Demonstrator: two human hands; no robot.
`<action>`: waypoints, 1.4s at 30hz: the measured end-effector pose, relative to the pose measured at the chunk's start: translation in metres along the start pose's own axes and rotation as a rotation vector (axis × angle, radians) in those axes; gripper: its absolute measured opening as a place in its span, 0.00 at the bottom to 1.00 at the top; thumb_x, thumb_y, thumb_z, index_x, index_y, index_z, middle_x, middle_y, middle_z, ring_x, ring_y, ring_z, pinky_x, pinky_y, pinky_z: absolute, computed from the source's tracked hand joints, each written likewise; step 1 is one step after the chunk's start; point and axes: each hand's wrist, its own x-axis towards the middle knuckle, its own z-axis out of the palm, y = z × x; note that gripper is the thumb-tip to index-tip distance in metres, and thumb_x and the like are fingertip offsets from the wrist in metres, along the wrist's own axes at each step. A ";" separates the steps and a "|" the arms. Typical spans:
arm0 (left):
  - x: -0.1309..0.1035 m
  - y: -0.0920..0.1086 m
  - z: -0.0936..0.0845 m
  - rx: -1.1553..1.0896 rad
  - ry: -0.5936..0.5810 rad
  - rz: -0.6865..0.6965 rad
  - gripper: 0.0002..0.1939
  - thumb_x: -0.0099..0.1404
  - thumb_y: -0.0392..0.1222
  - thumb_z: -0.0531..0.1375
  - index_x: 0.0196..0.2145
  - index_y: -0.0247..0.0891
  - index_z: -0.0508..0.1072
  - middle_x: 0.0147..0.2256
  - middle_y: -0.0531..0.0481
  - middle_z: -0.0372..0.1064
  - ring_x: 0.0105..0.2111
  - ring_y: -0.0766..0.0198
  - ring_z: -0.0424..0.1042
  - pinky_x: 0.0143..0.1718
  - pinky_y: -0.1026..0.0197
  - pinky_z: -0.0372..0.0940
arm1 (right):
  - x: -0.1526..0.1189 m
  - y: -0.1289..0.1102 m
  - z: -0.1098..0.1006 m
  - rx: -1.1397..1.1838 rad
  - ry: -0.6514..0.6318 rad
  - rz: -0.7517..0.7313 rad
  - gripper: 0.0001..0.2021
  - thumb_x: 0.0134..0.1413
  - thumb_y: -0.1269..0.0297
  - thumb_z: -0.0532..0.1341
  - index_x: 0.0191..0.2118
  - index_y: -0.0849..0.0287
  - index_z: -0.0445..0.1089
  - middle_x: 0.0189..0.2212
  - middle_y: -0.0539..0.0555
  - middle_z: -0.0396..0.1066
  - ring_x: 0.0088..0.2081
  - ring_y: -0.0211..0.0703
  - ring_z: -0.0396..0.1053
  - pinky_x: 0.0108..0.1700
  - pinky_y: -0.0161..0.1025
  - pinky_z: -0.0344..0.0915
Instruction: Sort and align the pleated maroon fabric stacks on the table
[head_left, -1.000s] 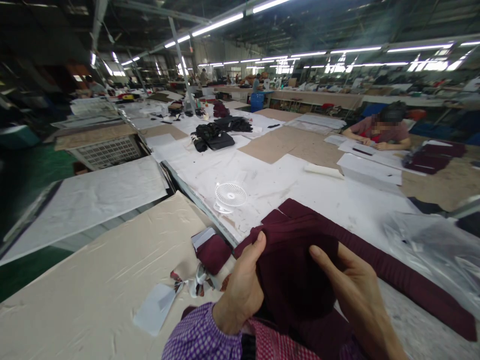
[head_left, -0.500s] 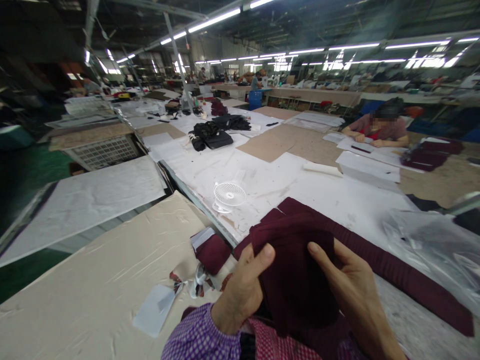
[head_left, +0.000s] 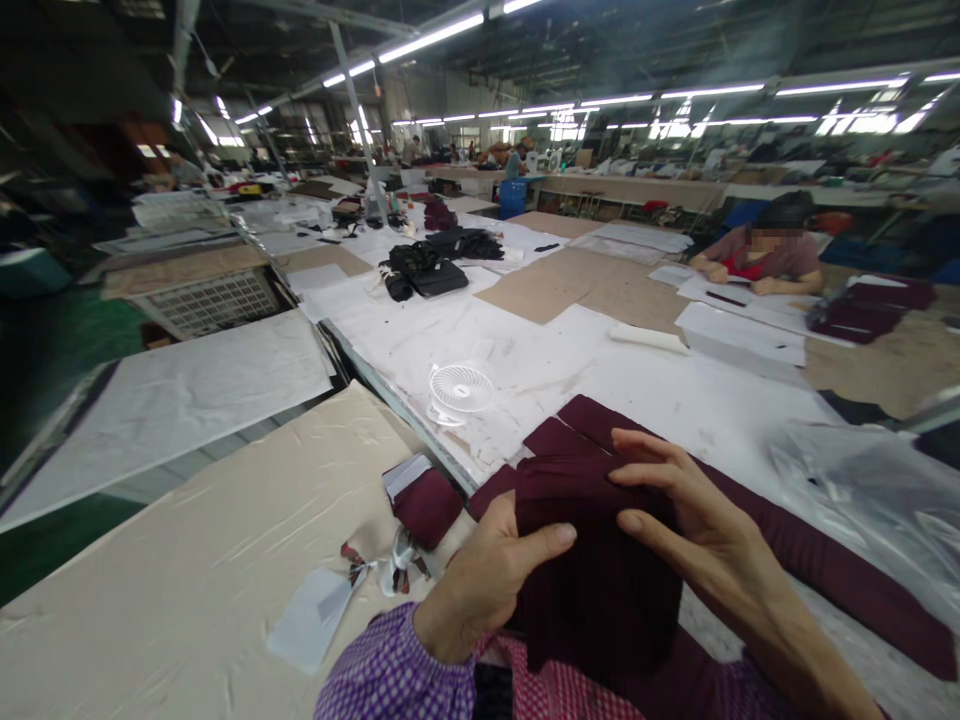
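Observation:
A dark maroon cloth hangs between my hands above my lap. My left hand pinches its left edge, thumb on the near face and the other fingers hidden behind. On the cloth's upper right lies my right hand, thumb in front and fingers bent over the top edge, with a gap between thumb and fingertips. Behind the cloth, long maroon strips stretch across the white table. A small maroon stack with pale pieces rests left of my left hand.
A small white fan stands on the white table. Black cloth is heaped farther back. Clear plastic lies at the right. Beige fabric covers the left table, with a pale card. A person leans over papers.
The cloth's top edge has dropped and straightened. My right hand's fingers have come from behind the cloth over its top edge. My left hand has shifted slightly down, its thumb farther right.

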 end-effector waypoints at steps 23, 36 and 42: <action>0.004 -0.007 -0.001 -0.071 0.113 -0.011 0.15 0.55 0.37 0.66 0.42 0.35 0.77 0.40 0.44 0.77 0.43 0.55 0.74 0.51 0.52 0.63 | -0.005 -0.006 0.027 0.044 0.343 0.212 0.10 0.52 0.57 0.62 0.26 0.54 0.66 0.44 0.53 0.69 0.44 0.47 0.67 0.47 0.43 0.61; 0.001 0.004 -0.015 -0.042 0.107 0.011 0.12 0.57 0.34 0.63 0.41 0.36 0.77 0.37 0.45 0.78 0.39 0.56 0.75 0.46 0.54 0.67 | -0.016 0.013 0.018 0.408 0.092 0.246 0.12 0.49 0.56 0.66 0.40 0.48 0.70 0.58 0.53 0.59 0.59 0.52 0.58 0.52 0.44 0.61; 0.001 0.005 -0.018 -0.012 0.126 0.030 0.08 0.57 0.35 0.63 0.37 0.36 0.78 0.36 0.45 0.78 0.38 0.57 0.76 0.45 0.56 0.67 | -0.019 0.006 0.021 0.629 0.062 0.418 0.10 0.47 0.54 0.67 0.32 0.52 0.70 0.52 0.52 0.66 0.48 0.46 0.66 0.46 0.38 0.65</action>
